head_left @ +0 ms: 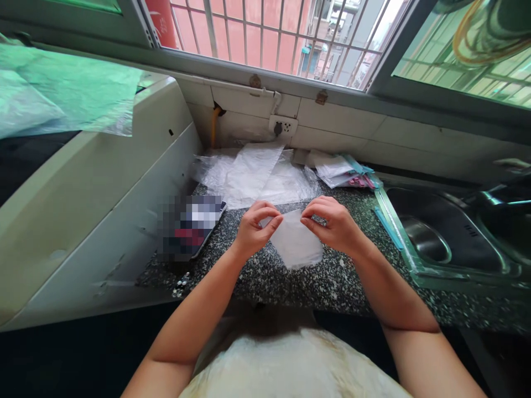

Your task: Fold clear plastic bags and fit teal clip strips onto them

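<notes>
Over the speckled counter (290, 282), both hands pinch one small clear bag (296, 243) by its top edge. Left hand (255, 229): thumb and forefinger pressed together on the bag's upper left corner, other fingers curled in close. Right hand (332, 224): thumb and forefinger tips closed on the upper right corner, remaining fingers bent and bunched. The bag hangs between the two hands, its lower edge on or just above the counter; cannot tell which.

Behind the hands, a loose pile of clear plastic sheets (257, 177) lies against the tiled wall. To the right of it, a smaller stack of bags with teal and pink bits (348, 172). Left of the hands, a flat dark object (193, 224) on the counter, blurred out. A steel sink (440, 237) sits at the right, near the right forearm. A white appliance (91, 193) with a slanted side fills the left, green-tinted plastic (62, 94) draped on top. A wall socket (282, 126) sits under the barred window (269, 33). An orange pipe (214, 124) runs down the wall beside the appliance.
</notes>
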A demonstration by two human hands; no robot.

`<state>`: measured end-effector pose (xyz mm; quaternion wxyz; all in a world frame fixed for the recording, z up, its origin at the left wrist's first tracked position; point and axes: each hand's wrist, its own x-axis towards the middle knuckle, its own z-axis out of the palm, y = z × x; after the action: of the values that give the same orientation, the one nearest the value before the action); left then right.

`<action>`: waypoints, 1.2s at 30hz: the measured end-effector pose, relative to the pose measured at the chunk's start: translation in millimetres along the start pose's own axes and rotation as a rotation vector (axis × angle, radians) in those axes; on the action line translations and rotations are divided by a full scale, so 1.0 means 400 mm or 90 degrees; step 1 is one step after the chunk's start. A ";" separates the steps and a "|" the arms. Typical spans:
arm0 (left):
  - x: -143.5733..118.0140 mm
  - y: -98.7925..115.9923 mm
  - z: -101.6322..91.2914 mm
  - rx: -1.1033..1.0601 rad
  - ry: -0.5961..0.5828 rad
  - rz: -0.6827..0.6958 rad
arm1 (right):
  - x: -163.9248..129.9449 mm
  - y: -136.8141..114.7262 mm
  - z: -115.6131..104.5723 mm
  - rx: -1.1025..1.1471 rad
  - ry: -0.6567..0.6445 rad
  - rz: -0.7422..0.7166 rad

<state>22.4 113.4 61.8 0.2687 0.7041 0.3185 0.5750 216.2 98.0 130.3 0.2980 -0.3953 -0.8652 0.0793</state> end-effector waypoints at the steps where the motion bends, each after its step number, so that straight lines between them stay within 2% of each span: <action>1: -0.001 0.002 -0.001 0.037 0.002 0.023 | 0.000 0.000 0.003 -0.003 -0.003 -0.002; 5: -0.002 0.007 -0.004 0.138 0.004 0.086 | 0.001 -0.001 0.013 -0.009 -0.019 -0.014; 11: 0.001 0.013 -0.001 0.171 -0.011 0.109 | 0.002 0.002 0.027 -0.012 -0.043 -0.014; 23: 0.003 0.019 0.002 0.151 -0.026 0.110 | 0.003 0.009 0.040 -0.003 -0.036 -0.016; 30: 0.003 0.017 -0.001 0.138 0.004 0.103 | 0.004 0.024 0.049 0.052 0.005 0.026; 36: 0.007 0.010 -0.006 0.139 0.029 0.095 | 0.000 0.044 0.074 0.070 -0.061 0.033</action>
<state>21.1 112.7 67.1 0.1402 0.7377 0.3319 0.5709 210.4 113.0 99.8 0.2753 -0.3962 -0.8624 0.1531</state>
